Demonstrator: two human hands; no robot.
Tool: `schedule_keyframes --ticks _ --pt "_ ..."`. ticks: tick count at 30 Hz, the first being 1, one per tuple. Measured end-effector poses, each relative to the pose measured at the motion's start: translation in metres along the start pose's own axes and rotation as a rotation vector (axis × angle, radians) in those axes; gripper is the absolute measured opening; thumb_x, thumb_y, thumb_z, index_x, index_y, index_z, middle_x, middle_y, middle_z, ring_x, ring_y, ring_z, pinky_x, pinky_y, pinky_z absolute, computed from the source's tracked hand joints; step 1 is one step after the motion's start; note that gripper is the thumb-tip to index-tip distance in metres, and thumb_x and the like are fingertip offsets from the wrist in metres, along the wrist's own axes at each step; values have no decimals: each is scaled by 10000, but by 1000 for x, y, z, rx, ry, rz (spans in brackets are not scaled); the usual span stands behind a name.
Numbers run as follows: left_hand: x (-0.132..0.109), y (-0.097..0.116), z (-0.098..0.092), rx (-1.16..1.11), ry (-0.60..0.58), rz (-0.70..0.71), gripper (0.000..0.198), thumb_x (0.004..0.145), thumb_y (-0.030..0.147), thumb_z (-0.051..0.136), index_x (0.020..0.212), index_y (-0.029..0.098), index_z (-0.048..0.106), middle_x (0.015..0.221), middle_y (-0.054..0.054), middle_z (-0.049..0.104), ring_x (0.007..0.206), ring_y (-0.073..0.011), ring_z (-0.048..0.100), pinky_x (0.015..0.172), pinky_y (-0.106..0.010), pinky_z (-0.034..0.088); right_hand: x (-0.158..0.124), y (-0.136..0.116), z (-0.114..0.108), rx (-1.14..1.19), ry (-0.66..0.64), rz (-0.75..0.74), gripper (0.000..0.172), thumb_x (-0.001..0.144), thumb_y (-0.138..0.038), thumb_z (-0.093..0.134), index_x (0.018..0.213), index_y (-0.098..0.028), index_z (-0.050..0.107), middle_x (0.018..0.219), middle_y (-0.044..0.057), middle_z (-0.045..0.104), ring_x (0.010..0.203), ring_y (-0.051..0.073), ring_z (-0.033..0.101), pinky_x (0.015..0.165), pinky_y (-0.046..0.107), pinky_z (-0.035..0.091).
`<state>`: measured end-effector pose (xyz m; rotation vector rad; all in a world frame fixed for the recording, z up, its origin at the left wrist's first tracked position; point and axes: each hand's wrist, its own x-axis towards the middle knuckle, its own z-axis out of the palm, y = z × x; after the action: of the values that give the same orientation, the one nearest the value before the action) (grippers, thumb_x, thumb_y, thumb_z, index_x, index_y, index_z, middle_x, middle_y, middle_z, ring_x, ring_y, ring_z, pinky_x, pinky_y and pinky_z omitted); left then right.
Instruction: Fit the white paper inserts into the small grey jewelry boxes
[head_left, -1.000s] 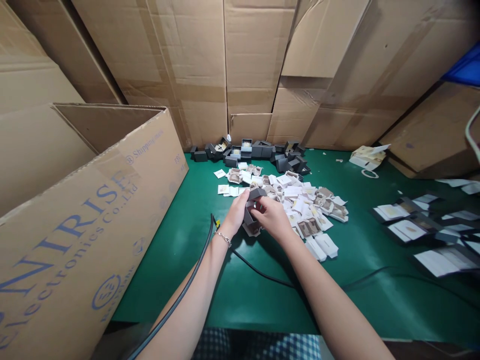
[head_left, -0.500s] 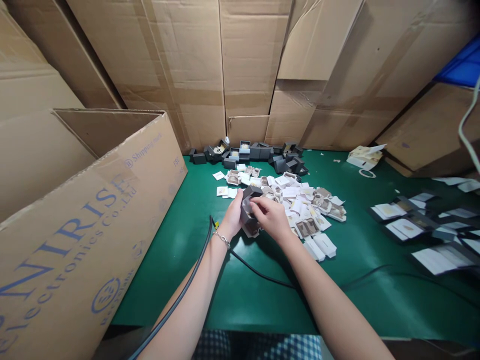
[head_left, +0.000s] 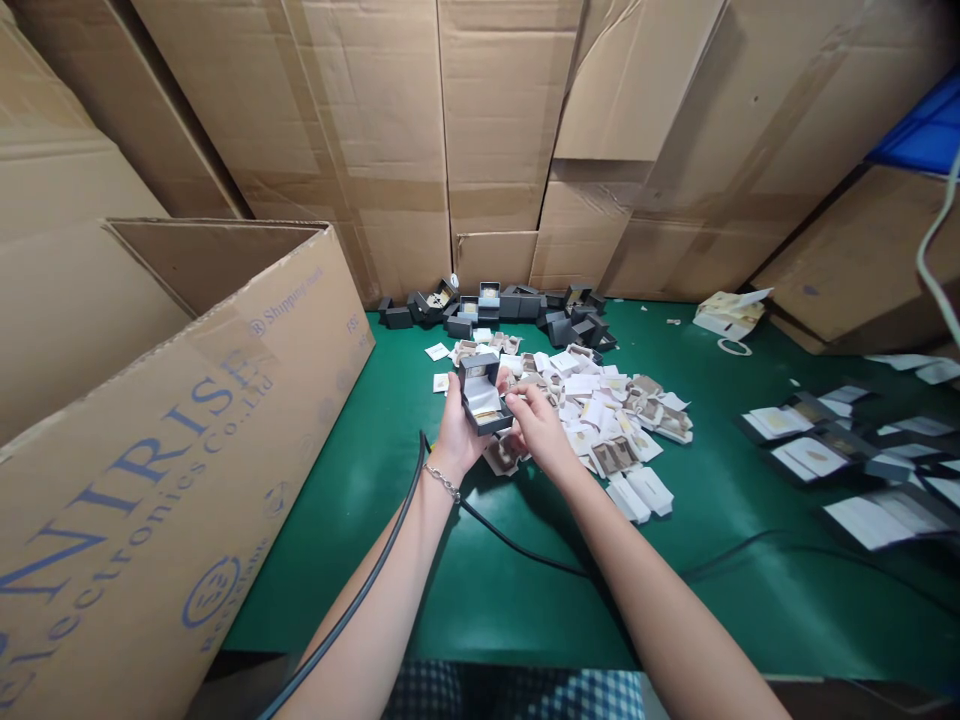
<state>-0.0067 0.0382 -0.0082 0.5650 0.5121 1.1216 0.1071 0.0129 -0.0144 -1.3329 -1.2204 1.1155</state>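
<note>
A small black jewelry box (head_left: pixel 484 393) with its lid raised rests in my left hand (head_left: pixel 457 425), whose fingers wrap round its left side and back. Pale lining and a thin gold-coloured strip show inside it. My right hand (head_left: pixel 538 425) is closed, its fingertips pressed at the box's right corner; whether they also pinch something small is hidden. Just beyond and to the right of the hands lies a heap of white cards and packets (head_left: pixel 577 385) mixed with grey-brown moulded inserts (head_left: pixel 616 455).
Several black boxes (head_left: pixel 525 303) line the back of the green table (head_left: pixel 360 560). A big printed carton (head_left: pixel 225 430) stands at left. Opened dark boxes with white cards (head_left: pixel 810 455) lie at right, near a tape ring (head_left: pixel 734 347). A black cable (head_left: pixel 405 510) crosses my left forearm.
The black box has been turned so that its open inside faces me. My right fingers have moved from inside it to its right corner.
</note>
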Motion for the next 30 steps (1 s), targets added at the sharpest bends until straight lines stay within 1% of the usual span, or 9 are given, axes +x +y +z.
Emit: schedule_keyframes --ticks 3,6,9,12,15,18,23,26,30 --pt "2 -2 -3 50 -15 -26 692 802 716 375 1068 132 634 909 -107 699 861 -236 657 701 -335 534 -1 -4 4 127 -99 206 310 762 -419 489 1012 -237 507 423 -73 456 343 126 440 355 208 259" --pt "4 -6 -6 171 45 -8 636 785 693 450 1033 136 629 869 -98 694 796 -207 653 666 -300 518 1 -5 4 203 -83 243 323 694 -315 515 1003 -219 524 459 -54 515 345 114 450 344 203 282" --pt "5 -9 -8 321 122 92 491 773 589 573 992 151 612 837 -56 674 704 -140 616 619 -240 481 5 -2 2 227 10 234 338 640 -261 525 973 -206 541 497 -54 529 342 101 440 333 205 290" --pt "4 -8 -5 444 128 126 379 743 441 658 995 167 588 812 -17 644 660 -104 579 604 -215 459 9 1 -2 197 98 208 320 639 -263 504 952 -201 539 498 -65 498 341 99 424 333 210 288" --pt "2 -8 -1 556 111 161 350 681 254 695 998 163 578 895 -34 653 779 -129 607 709 -238 480 9 4 -3 99 157 127 282 664 -274 484 934 -209 536 502 -80 458 367 99 414 375 224 329" --pt "3 -11 1 629 125 199 372 644 119 652 1005 154 569 974 -61 667 893 -169 619 805 -282 484 4 6 -3 -96 199 -15 258 699 -266 472 939 -217 552 527 -75 461 443 113 448 471 242 376" --pt "6 -16 0 695 216 160 289 653 83 592 938 131 597 935 -83 687 905 -206 623 885 -360 470 -2 5 -5 -421 217 -186 236 764 -288 459 962 -224 571 583 -37 532 525 149 484 561 271 362" --pt "7 -17 -1 675 212 161 305 634 73 602 933 137 607 950 -84 691 914 -214 623 913 -376 456 -2 4 -7 -469 203 -166 196 772 -304 466 927 -238 566 572 -38 534 526 154 483 557 270 349" --pt "6 -18 -3 683 212 165 365 603 44 606 953 149 611 979 -79 683 936 -222 617 909 -369 455 4 6 -8 -368 178 -74 132 718 -288 495 834 -239 534 517 -68 479 504 136 462 521 243 340"
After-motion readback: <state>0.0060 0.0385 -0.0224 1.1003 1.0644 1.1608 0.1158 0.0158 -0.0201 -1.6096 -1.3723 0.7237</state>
